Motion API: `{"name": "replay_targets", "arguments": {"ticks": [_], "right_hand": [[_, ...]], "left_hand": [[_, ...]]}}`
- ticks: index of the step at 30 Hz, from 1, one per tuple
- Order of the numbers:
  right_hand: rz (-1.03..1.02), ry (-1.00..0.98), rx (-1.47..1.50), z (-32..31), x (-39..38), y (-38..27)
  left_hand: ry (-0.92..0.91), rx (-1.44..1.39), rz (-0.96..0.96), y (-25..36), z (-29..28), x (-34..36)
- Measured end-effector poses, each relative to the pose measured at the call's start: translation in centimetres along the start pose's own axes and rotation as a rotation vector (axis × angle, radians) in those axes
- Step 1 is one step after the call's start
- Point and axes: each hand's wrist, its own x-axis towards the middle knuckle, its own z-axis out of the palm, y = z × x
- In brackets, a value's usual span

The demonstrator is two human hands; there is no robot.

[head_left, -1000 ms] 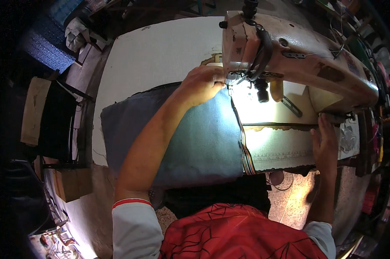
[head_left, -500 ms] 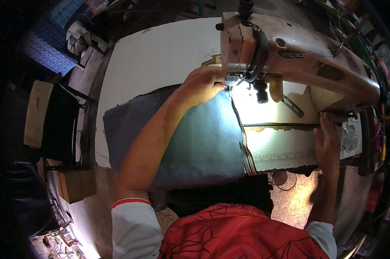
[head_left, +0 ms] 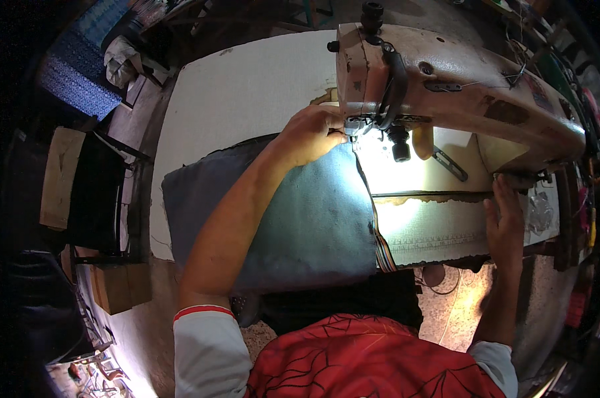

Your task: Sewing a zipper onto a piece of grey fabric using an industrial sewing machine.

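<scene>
A dark blue-grey cloth [head_left: 293,219] lies flat across the left half of the sewing table, its right edge running up to the needle area of a worn pinkish sewing machine [head_left: 459,83]. My left hand [head_left: 311,136] is at the cloth's top right corner, fingers bent and closed on it beside the presser foot; the fingertips are partly hidden by the machine head. Along that right edge runs a bundle of thin coloured strips [head_left: 382,249]. My right hand [head_left: 506,215] reaches the machine's lower right end, fingers stretched out, fingertips touching a dark lever-like part [head_left: 520,180].
A slotted metal piece [head_left: 450,164] lies on the lit machine bed. Below it, a ruler scale marks the white sewing table [head_left: 247,76]. A clear plastic packet [head_left: 537,215] sits right of my right hand. A cardboard box [head_left: 121,286] stands on the floor at left.
The whole view has shifted slightly. Both hands keep about the same places on the cloth and at the machine's right end.
</scene>
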Motion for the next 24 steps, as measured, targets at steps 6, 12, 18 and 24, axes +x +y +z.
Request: {"name": "replay_targets", "arguments": {"ticks": [6,12,18,24], "right_hand": [[0.009,0.003,0.034,0.4,-0.1,0.7],[-0.002,0.012,0.009,0.4,-0.1,0.6],[0.001,0.024,0.03,0.6,-0.2,0.5],[-0.011,0.019,0.028,0.7,-0.2,0.8]], "left_hand": [[-0.011,-0.201,-0.082,1.0,-0.3,0.2],[-0.146,-0.214,-0.144,0.9,-1.2,0.7],[-0.103,-0.234,-0.101,0.7,-0.7,0.7],[-0.084,-0.251,-0.103,0.8,-0.9,0.8]]}}
